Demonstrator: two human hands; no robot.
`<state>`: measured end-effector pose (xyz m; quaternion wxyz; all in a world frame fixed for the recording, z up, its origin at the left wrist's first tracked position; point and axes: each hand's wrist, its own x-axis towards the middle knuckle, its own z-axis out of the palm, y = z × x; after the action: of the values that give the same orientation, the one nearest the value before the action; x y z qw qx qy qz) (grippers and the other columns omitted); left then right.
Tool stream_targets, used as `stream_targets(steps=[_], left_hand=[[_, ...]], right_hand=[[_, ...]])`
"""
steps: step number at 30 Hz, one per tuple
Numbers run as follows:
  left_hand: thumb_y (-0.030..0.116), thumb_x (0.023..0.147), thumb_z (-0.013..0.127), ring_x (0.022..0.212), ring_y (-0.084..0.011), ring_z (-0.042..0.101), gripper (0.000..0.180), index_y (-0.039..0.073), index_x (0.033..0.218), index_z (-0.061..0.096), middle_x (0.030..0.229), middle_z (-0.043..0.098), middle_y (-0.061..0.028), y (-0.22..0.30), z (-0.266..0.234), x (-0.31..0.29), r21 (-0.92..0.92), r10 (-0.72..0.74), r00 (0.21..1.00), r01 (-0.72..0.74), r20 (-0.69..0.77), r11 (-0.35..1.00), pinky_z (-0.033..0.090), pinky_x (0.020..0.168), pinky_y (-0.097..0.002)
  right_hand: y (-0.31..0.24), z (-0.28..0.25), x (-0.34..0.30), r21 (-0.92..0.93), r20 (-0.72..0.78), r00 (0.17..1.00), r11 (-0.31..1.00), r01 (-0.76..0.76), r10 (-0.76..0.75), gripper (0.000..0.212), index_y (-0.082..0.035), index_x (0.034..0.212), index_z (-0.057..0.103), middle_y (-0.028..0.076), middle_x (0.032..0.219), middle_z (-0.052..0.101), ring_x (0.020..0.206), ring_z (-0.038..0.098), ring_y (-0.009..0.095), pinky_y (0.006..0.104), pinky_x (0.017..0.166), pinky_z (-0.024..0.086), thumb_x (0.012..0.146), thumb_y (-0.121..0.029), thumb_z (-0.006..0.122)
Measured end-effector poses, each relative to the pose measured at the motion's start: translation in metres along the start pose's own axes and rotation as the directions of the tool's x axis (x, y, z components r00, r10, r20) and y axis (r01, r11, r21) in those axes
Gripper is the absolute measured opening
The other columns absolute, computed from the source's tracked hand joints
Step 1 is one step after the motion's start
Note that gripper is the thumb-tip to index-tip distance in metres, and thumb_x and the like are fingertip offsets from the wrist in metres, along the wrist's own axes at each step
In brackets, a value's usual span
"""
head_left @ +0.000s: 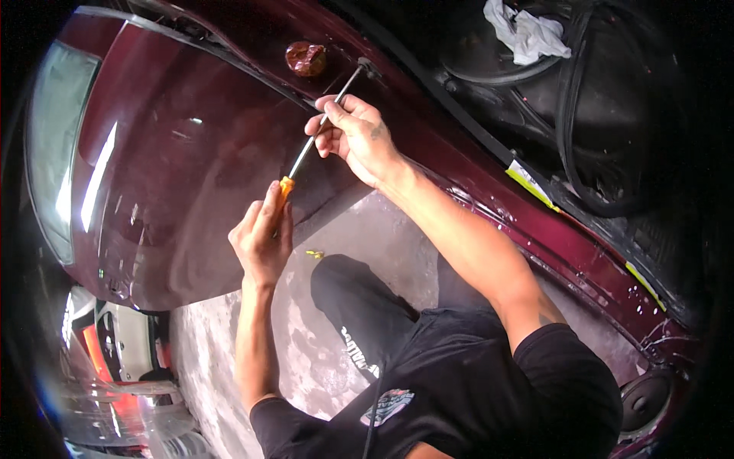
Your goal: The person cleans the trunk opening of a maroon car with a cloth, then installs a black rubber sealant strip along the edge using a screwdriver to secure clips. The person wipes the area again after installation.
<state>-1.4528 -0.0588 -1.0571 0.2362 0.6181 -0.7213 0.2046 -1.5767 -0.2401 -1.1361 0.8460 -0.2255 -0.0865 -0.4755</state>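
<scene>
- My left hand [262, 239] is closed round the orange handle [285, 186] of a long screwdriver [317, 136], thumb up along the handle, fingers curled under it.
- Left forearm comes up near vertical from the lower edge, elbow low, wrist bent slightly right.
- My right hand [353, 134] grips the metal shaft midway, fingers wrapped over it, thumb side toward the tip.
- Right arm runs long and nearly straight from my shoulder at lower right, diagonally up-left to the shaft.
- Screwdriver slants from the handle at lower left up-right; its tip [364, 66] sits at a small dark fitting on the edge of the maroon car body [459, 164].
- Round brown-red cap [306, 58] lies on the body just left of the tip, apart from it.
- Glossy maroon panel [176, 168] fills the left, with light reflections; the handle and left hand are in front of its lower edge.
- Dark opening upper right with black rubber seal [569, 130] and a white rag [527, 32].
- Yellow tape strips [531, 183] along the body edge right of my right wrist.
- Grey concrete floor [382, 229] below; my black trouser knee [352, 306] under the hands; small yellow bit [314, 253] on the floor near the knee.
- Black T-shirt [474, 382] at the bottom.
</scene>
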Motion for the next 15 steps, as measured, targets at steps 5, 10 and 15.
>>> stream_targets(steps=[5,10,15], left_hand=[[0.014,0.093,0.072,0.052,-0.0088,0.052,0.041,0.002,0.131,0.062,0.079,0.062,-0.0047,-0.006,0.003,-0.003,-0.447,-0.405,0.901,0.429,0.153,0.785,0.041,0.047,-0.0230],[0.044,0.101,0.057,0.045,-0.0050,0.034,0.056,0.001,0.136,0.057,0.069,0.050,0.0006,-0.002,-0.019,0.010,-0.588,-0.436,0.516,0.808,0.737,-0.038,0.027,0.039,-0.0188],[0.019,0.100,0.063,0.058,-0.0028,0.039,0.029,-0.002,0.118,0.069,0.069,0.050,0.0044,0.010,-0.008,0.005,-0.559,-0.511,0.756,0.650,0.408,0.515,0.030,0.052,-0.0183]], right_hand=[[0.002,-0.004,0.007,0.032,0.041,0.999,1.000,0.001,-0.002,0.016,-0.006,0.111,0.058,0.013,0.092,0.069,0.072,0.065,0.016,0.0284,0.064,0.054,0.105,-0.020,0.053],[0.002,-0.004,0.003,0.000,0.019,1.000,1.000,-0.002,0.002,0.016,-0.006,0.111,0.058,0.013,0.092,0.069,0.070,0.065,0.016,0.0282,0.063,0.054,0.106,-0.020,0.052],[0.002,-0.003,0.003,-0.002,0.035,0.999,1.000,0.023,-0.023,0.017,-0.006,0.112,0.058,0.014,0.092,0.070,0.070,0.065,0.016,0.0286,0.064,0.054,0.106,-0.020,0.052]])
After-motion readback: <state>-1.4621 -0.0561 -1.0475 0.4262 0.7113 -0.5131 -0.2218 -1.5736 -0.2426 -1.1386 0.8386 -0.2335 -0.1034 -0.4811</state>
